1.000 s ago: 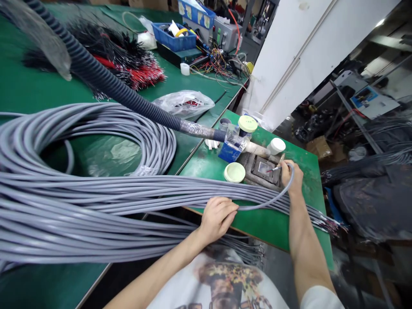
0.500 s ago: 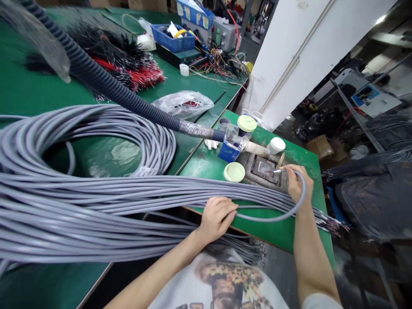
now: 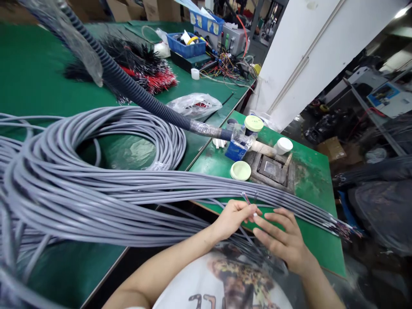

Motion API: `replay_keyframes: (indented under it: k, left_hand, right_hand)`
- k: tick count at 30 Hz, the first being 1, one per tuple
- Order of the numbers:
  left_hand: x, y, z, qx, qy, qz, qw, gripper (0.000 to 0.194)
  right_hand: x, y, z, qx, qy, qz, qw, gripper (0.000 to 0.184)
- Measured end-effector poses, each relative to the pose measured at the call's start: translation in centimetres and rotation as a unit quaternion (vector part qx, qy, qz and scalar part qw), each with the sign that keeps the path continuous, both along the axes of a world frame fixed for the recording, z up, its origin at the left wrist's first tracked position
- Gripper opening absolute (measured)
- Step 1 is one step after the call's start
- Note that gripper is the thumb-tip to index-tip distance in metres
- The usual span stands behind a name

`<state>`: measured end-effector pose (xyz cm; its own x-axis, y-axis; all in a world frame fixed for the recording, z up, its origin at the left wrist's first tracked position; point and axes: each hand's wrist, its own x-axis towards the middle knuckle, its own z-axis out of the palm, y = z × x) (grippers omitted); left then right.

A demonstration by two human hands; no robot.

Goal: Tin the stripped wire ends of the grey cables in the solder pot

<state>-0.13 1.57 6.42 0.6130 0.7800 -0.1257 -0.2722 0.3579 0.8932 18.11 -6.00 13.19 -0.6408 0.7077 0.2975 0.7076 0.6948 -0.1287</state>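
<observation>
My left hand (image 3: 233, 218) is closed in a pinch on the end of a grey cable. The thin coloured wires (image 3: 245, 197) of that cable fan out above the fingertips. To its right, my right hand (image 3: 286, 240) is open, its fingers apart and close to the white tip of the held cable. A thick bundle of grey cables (image 3: 206, 184) runs just beyond both hands, with bared wire ends (image 3: 346, 228) at its right. Behind the bundle sits a solder pot (image 3: 270, 168) with a shiny square surface.
A round pale-green dish (image 3: 240, 171), a blue box (image 3: 236, 151) and a white jar (image 3: 283, 146) stand around the pot. A ribbed hose (image 3: 144, 99) crosses overhead to the box. Coiled grey cable (image 3: 106, 113) covers the left table. A white pillar (image 3: 302, 56) rises behind.
My right hand has come back from the solder pot toward my body and opened. My left hand has shifted right and now pinches the cable end. The view has turned slightly.
</observation>
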Motion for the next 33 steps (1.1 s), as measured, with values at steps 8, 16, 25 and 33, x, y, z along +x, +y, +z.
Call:
replay_keyframes:
  k: [8, 16, 25, 33]
  left_hand:
    - [-0.3, -0.5, -0.1, 0.017, -0.026, -0.015, 0.999, 0.038]
    - [-0.4, -0.6, 0.0, 0.078, -0.040, -0.025, 0.996, 0.037]
    - [0.7, -1.2, 0.6, 0.207, 0.020, -0.004, 0.978, 0.039]
    - [0.6, -0.9, 0.4, 0.035, -0.040, 0.012, 0.999, 0.021]
  right_hand:
    - [0.4, -1.4, -0.9, -0.030, 0.003, 0.003, 1.000, 0.044]
    - [0.6, -1.5, -1.9, -0.008, 0.127, -0.093, 0.988, 0.042]
    - [-1.2, -0.2, 0.5, -0.383, 0.226, -0.218, 0.869, 0.037]
    - [-0.4, -0.1, 0.0, -0.414, 0.276, -0.238, 0.834, 0.037]
